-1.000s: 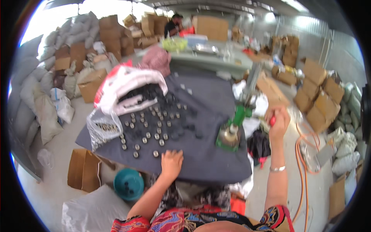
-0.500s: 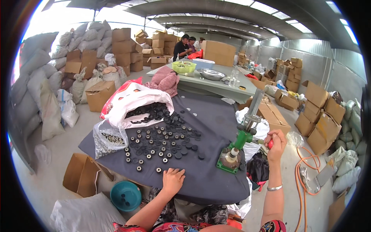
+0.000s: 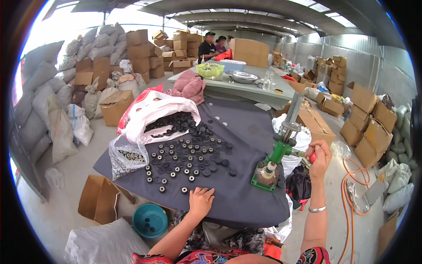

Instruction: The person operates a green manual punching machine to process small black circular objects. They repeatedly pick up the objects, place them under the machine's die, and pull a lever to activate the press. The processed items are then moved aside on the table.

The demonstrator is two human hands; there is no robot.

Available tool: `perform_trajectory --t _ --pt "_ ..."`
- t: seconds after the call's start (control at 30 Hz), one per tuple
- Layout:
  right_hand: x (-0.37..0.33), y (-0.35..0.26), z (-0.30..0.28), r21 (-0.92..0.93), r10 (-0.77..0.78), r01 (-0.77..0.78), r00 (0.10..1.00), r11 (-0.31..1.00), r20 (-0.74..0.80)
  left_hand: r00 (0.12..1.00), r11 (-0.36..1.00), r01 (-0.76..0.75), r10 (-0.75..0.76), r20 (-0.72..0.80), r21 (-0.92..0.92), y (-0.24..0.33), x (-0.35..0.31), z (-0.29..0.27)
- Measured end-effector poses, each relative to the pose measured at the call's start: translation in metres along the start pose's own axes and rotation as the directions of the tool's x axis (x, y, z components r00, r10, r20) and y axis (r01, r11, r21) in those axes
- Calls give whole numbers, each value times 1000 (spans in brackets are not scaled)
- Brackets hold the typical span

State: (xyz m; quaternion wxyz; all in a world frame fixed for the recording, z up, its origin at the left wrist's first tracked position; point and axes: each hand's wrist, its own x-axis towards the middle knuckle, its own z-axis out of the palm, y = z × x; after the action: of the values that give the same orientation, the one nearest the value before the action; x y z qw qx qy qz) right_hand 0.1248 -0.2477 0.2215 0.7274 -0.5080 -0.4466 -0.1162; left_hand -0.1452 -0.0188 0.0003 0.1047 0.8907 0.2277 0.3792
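My right hand (image 3: 319, 159) is closed round the red knob (image 3: 312, 157) on the lever of a green hand press (image 3: 278, 153). The press stands on the dark cloth-covered table (image 3: 246, 198), near its right edge. My left hand (image 3: 201, 202) rests on the cloth by the near edge, with its fingers laid down and apart. Just beyond it lie several round black caps (image 3: 191, 179) with metal rings in their centres, mixed with plain black discs (image 3: 225, 163). More black pieces spill from a white-and-red bag (image 3: 171, 108). What sits under the press ram is too small to make out.
A clear bag of metal parts (image 3: 127, 156) lies at the table's left edge. Below are a teal basin (image 3: 150, 220), an open carton (image 3: 99, 199) and a white sack (image 3: 103, 244). An orange hose (image 3: 347, 207) loops on the floor at right. Co-workers (image 3: 211, 47) are behind the far table.
The view has shifted slightly, so the table and press appear a little further right. My right hand keeps its hold on the red knob, and my left hand stays on the cloth.
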Motion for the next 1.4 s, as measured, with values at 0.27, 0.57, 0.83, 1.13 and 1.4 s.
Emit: perform_trajectory --t 0.27,0.57,0.83,1.13,1.4 --pt "-2 0 -1 4 32 -32 999 999 -22 1000 1000 12 -12 -11 13 0 -1 -2" --pt "0 -2 2 1 31 -31 999 1000 -21 1000 1000 -12 12 -6 -25 2 4 -1" --pt "-2 -4 2 -10 27 -27 999 1000 -26 1000 1000 -24 24 -13 -12 1 1 -1" --pt "-1 -8 -2 -50 43 -43 999 998 0 998 998 43 -41 43 -44 2 6 0" --pt "0 -6 -3 -65 43 -40 998 997 42 1000 999 15 -16 -12 -33 -1 3 2"
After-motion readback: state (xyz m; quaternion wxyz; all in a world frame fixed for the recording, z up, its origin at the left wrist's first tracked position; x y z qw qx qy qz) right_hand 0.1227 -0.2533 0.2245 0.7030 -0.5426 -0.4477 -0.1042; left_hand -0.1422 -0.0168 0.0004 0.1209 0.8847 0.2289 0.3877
